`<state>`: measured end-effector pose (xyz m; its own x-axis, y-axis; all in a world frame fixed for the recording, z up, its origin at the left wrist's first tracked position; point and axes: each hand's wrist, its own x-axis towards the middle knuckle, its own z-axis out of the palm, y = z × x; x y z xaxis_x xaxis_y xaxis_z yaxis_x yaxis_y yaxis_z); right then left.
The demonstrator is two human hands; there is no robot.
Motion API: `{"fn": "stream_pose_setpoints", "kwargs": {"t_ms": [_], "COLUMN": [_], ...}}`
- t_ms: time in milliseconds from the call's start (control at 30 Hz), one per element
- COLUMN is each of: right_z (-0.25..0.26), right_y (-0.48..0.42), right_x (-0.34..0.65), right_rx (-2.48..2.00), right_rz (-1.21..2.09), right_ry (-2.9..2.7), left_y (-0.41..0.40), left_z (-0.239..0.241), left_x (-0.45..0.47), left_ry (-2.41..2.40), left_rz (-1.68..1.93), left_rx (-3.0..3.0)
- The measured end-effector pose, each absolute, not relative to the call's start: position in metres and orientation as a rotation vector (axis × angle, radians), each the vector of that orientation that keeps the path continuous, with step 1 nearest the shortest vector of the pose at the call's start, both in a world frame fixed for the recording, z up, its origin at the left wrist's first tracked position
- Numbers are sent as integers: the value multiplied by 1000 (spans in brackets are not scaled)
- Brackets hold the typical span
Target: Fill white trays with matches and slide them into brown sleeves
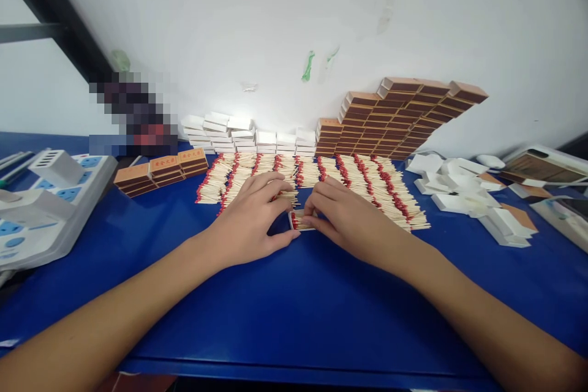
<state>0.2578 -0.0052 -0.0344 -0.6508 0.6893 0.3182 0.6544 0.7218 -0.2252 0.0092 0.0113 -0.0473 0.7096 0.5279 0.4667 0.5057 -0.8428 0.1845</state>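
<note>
Both hands rest on a blue table in front of a long row of red-tipped matches. Between them lies a small white matchbox tray with matches in it. My left hand curls over a small bunch of matches at the tray's left end, fingers bent together. My right hand pinches the tray's right end, fingers folded onto it.
White inner trays are stacked against the wall. Brown matchbox sleeves are piled at the back right, a few more at the left. Loose white trays lie to the right. White power strips sit at the far left.
</note>
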Motion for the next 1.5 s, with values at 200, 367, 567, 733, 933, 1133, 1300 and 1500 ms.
{"fn": "stream_pose_setpoints", "kwargs": {"t_ms": [200, 367, 567, 733, 933, 1133, 1300, 1500], "right_z": [-44, -60, -63, -62, -63, -58, -38, -35], "right_y": [16, 36, 40, 40, 41, 39, 16, -5], "right_x": [271, 279, 277, 276, 274, 276, 271, 256], "right_rx": [-1090, -1125, -1134, -1127, -1134, -1173, -1135, -1081], "right_rz": [118, -33, -65, 35, 156, 176, 190, 276], "right_ry": [-2423, -2447, -2465, -2417, -2375, -2391, -2388, -2488], "left_y": [11, 11, 10, 10, 10, 11, 12, 11], "left_z": [-47, -46, -44, -44, -44, -45, -45, -45], "left_x": [9, 9, 9, 9, 9, 8, 8, 10], "left_ry": [890, 897, 894, 903, 902, 889, 890, 895], "left_rz": [780, 770, 763, 758, 749, 767, 782, 782], "left_rx": [2880, 2893, 2889, 2880, 2886, 2891, 2884, 2878]}}
